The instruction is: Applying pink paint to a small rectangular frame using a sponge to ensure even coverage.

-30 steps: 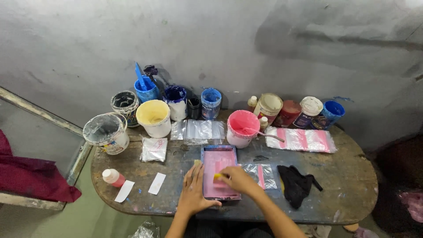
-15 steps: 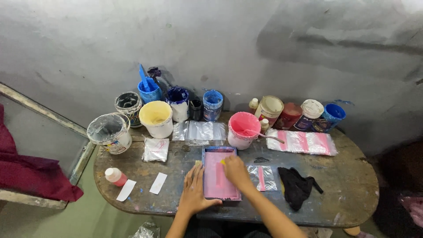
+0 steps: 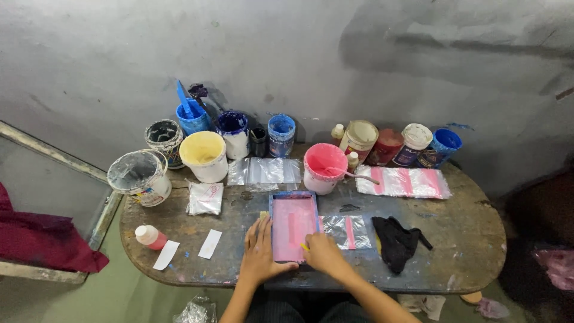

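Pink ink coats the small blue-framed screen (image 3: pixel 293 226) lying flat at the near middle of the oval wooden table (image 3: pixel 472 239). Left hand (image 3: pixel 260 251) lies flat, fingers spread, on the frame's left edge and the table beside it. Right hand (image 3: pixel 323 254) sits at the frame's near right corner, fingers curled around a small yellow piece (image 3: pixel 305 246); what it is cannot be told.

Just right of the frame: a clear plastic bag with a pink stripe (image 3: pixel 345 231), then a black cloth (image 3: pixel 397 242). Farther back, a pink paint tub (image 3: pixel 324 167) with a stick in it, and a stack of pink-striped bags (image 3: pixel 402 181) to its right. Left side: a yellow-stained tub (image 3: pixel 204 155), a clear bucket (image 3: pixel 138 177), two white paper slips (image 3: pixel 209 244), a small red bottle (image 3: pixel 150 237). Blue tubs (image 3: pixel 281 134) and jars (image 3: pixel 359 139) line the far wall.
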